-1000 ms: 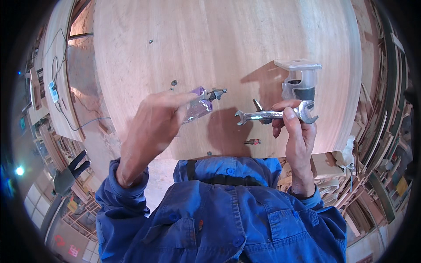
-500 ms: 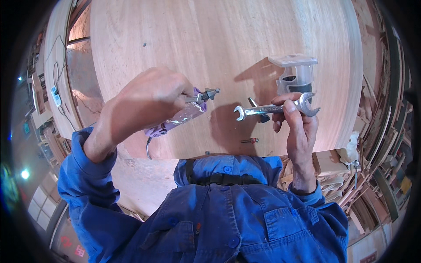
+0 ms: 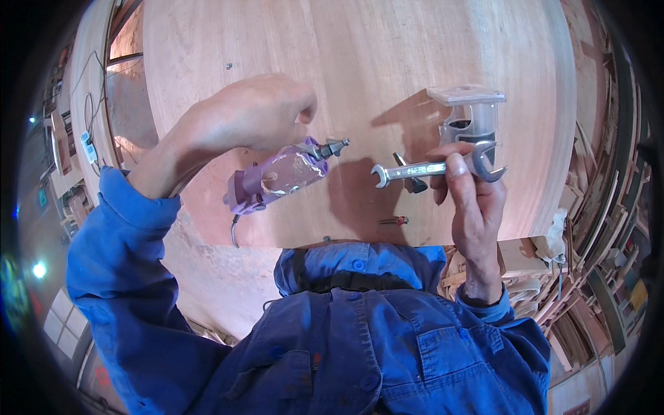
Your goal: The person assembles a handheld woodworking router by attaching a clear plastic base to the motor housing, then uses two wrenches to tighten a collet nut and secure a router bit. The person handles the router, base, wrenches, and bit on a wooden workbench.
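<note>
A purple trim router (image 3: 273,178) with worn patches lies on its side at the left, its collet and router bit (image 3: 335,148) pointing right. Just above it is my left hand (image 3: 252,107), its fingers curled closed; whatever they hold, if anything, is hidden. My right hand (image 3: 472,190) grips a silver open-ended wrench (image 3: 422,170) near its larger jaw, the smaller jaw pointing left toward the router bit. Behind the wrench lies a small dark tool with a thin shank (image 3: 415,185). A small red-tipped router bit (image 3: 395,221) lies close to the near edge.
The wooden tabletop (image 3: 311,55) carries a clear plastic router base (image 3: 474,114) beyond my right hand. A small metal piece (image 3: 229,66) rests at the far left. The router's cord (image 3: 234,232) hangs over the near edge. Wood offcuts (image 3: 546,283) are piled at the right.
My left hand has risen away from the router's collet and moved up, uncovering more of the purple body. My right hand and the wrench have barely moved.
</note>
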A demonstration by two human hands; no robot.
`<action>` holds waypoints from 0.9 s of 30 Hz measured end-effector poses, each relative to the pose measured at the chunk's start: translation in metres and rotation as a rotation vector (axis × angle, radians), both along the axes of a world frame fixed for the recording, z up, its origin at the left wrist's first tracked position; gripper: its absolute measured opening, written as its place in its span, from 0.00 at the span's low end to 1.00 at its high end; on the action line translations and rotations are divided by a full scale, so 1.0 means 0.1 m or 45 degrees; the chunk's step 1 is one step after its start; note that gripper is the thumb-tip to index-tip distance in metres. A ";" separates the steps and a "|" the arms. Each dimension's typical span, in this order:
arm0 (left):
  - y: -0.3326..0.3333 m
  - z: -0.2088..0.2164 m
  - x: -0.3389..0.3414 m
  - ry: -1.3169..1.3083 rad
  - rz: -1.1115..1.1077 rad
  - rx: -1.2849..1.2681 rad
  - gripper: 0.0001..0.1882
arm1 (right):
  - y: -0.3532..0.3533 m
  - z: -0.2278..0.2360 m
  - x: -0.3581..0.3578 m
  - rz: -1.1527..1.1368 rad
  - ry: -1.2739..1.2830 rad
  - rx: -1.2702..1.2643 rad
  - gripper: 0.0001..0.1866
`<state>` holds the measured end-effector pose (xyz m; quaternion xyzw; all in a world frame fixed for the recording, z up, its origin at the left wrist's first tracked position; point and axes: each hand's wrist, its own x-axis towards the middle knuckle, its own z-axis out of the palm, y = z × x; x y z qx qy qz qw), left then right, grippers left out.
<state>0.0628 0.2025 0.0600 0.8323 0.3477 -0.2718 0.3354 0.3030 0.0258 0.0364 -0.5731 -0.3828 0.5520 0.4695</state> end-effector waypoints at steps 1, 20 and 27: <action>-0.01 0.00 0.00 -0.022 0.086 0.009 0.11 | 0.00 0.01 -0.01 0.048 -0.056 0.001 0.12; -1.50 -0.51 -0.24 -1.454 1.142 0.189 0.40 | -0.14 -0.04 -0.19 0.232 0.211 -0.280 0.19; -1.61 -0.68 -0.22 -1.542 1.194 0.262 0.37 | -0.20 -0.03 -0.11 0.312 0.423 -0.438 0.24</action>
